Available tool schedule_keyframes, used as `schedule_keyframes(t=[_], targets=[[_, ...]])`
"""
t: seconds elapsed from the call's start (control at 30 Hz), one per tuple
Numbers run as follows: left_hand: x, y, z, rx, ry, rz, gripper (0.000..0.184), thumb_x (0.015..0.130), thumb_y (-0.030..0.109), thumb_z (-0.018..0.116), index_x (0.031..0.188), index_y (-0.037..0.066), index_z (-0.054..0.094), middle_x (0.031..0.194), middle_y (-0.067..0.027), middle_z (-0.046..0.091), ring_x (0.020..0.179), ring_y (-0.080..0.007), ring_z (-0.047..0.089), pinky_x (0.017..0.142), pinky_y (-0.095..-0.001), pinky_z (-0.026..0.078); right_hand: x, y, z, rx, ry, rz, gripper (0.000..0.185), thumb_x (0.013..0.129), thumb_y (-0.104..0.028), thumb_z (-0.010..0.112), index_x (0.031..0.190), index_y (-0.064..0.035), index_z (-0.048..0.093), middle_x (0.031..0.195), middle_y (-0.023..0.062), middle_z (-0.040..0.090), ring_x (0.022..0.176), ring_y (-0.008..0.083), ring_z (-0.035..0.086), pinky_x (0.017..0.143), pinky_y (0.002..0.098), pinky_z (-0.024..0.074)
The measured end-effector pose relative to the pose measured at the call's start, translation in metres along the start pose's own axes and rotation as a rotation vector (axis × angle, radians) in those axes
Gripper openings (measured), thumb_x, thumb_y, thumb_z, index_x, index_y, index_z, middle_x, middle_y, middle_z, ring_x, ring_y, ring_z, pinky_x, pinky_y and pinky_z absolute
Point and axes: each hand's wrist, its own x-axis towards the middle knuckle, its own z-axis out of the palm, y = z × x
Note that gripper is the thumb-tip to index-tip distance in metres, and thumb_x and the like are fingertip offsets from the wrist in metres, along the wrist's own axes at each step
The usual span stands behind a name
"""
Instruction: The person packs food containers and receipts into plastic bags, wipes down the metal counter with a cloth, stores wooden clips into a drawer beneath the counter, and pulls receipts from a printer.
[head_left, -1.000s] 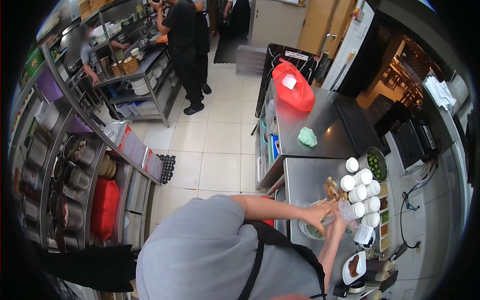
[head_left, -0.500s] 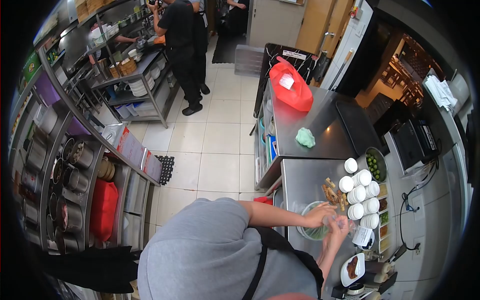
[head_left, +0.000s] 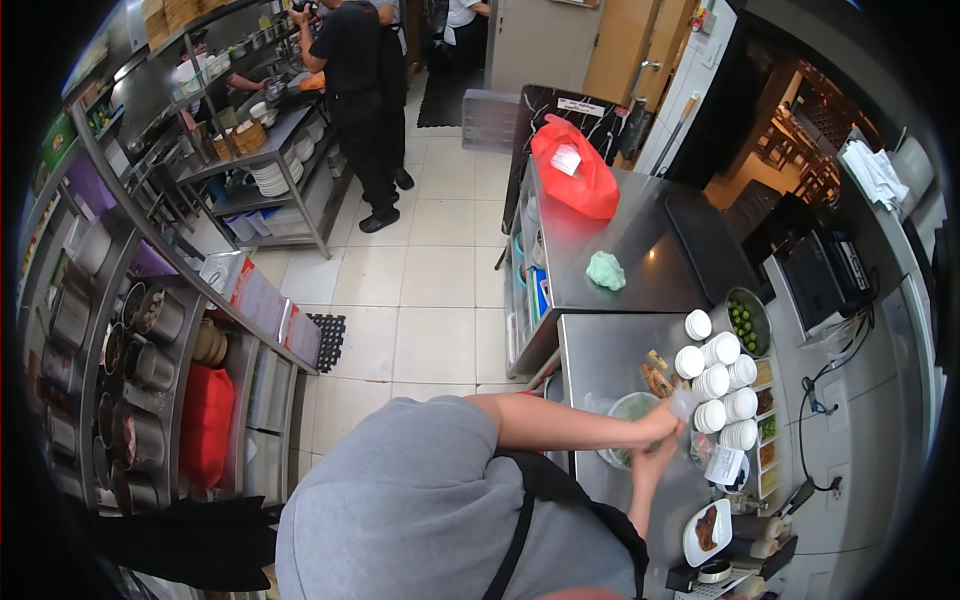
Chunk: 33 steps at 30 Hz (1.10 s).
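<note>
Just beside the left grip [head_left: 657, 424] (contact unclear) shows clear plastic [head_left: 685, 403].

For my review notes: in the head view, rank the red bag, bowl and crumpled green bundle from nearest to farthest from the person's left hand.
1. Bowl, right by the left hand.
2. Crumpled green bundle, on the far counter.
3. Red bag, beyond the bundle, same counter.
</note>
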Motion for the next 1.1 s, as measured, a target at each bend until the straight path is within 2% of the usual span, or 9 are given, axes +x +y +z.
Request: schedule_keyframes(t=[0.03,0.1,0.17,0.3,0.37,0.73,0.83,0.9,1.1], targets=[[-0.012,-0.008,0.015,0.369,0.157,0.159,0.006,0.066,0.008,0.05,0.071,0.005,0.053,0.069,-0.0101,0.054,0.068,-0.0261,0.053,0.06,-0.039,0.041,0.004,0.001,0.009,-0.316,0.202,-0.303,0.05,0.073,-0.002,0.058,0.119,-0.0038,0.04,0.098,0.0076,0.052,0.085,0.0166,0.054,0.074,0.0271,0.044],[-0.015,-0.006,0.012,0.741,0.316,0.32,0.006,0.067,0.009,0.05,0.07,0.005,0.053,0.067,-0.0086,0.054,0.068,-0.0244,0.053,0.062,-0.0395,0.041,0.01,0.003,0.011,-0.027,0.16,-0.148,0.05,0.073,-0.001,0.058,0.119,-0.0036,0.04,0.099,0.0078,0.051,0.086,0.0169,0.053,0.075,0.027,0.0437],[-0.006,0.023,-0.026,0.534,-0.56,0.449,0.033,0.066,0.021,0.059,0.094,0.005,0.055,0.094,-0.0132,0.057,0.094,-0.0261,0.052,0.081,-0.042,0.039,0.019,0.003,0.01,0.538,0.072,0.166,0.049,0.072,0.001,0.057,0.118,-0.003,0.04,0.101,0.0082,0.051,0.09,0.0176,0.053,0.076,0.0269,0.043],[-0.018,0.039,-0.062,0.701,-0.283,0.736,0.082,0.058,0.035,0.069,0.125,0.003,0.034,0.125,-0.0174,0.039,0.122,-0.0297,0.031,0.1,-0.0442,0.021,0.036,-0.021,-0.021,0.989,-0.064,0.51,0.037,0.071,0.007,0.053,0.107,-0.0022,0.046,0.099,0.0072,0.052,0.091,0.0164,0.051,0.076,0.0256,0.0418],[-0.021,0.03,-0.067,1.125,-0.552,0.446,0.114,0.049,0.042,0.073,0.134,0.002,0.009,0.138,-0.0167,0.018,0.13,-0.0292,0.01,0.105,-0.044,0.005,0.042,-0.064,-0.032,1.052,0.027,0.48,0.027,0.07,0.01,0.051,0.093,-0.0045,0.048,0.087,0.0029,0.05,0.081,0.012,0.049,0.069,0.0239,0.0403],[0.007,-0.045,-0.049,0.753,-0.334,0.299,0.033,0.067,0.021,0.058,0.097,0.007,0.056,0.107,-0.0118,0.053,0.101,-0.0261,0.047,0.088,-0.04,0.034,0.023,-0.125,-0.074,0.787,-0.13,0.053,0.009,0.071,0.005,0.054,0.076,-0.0015,0.051,0.075,0.0008,0.048,0.056,0.0051,0.043,0.047,0.0168,0.0337],[0.01,-0.062,-0.05,0.344,-0.337,0.593,0.023,0.069,0.019,0.054,0.088,0.007,0.057,0.093,-0.0109,0.057,0.089,-0.0262,0.051,0.074,-0.038,0.038,0.009,-0.144,-0.078,0.29,-0.324,-0.345,0.023,0.07,0.001,0.056,0.093,0.0017,0.053,0.09,0.0094,0.052,0.06,0.0146,0.053,0.051,0.0228,0.0423],[0.012,-0.037,-0.045,0.787,-0.349,0.585,0.015,0.07,0.02,0.051,0.077,0.008,0.057,0.081,-0.0105,0.058,0.08,-0.0271,0.052,0.071,-0.0383,0.037,0.007,-0.126,-0.068,-0.124,-0.507,-0.502,0.044,0.069,-0.002,0.057,0.111,0.0005,0.046,0.11,0.0176,0.048,0.073,0.0278,0.059,0.061,0.0352,0.0478],[0.01,-0.028,-0.03,0.894,-0.322,0.591,0.016,0.065,0.017,0.052,0.074,0.005,0.056,0.072,-0.0151,0.059,0.074,-0.0315,0.055,0.068,-0.0422,0.039,0.036,-0.044,-0.055,-0.806,-0.508,-0.295,0.044,0.072,-0.005,0.05,0.115,0.0019,0.041,0.111,0.021,0.049,0.075,0.0343,0.059,0.062,0.0417,0.0477]])
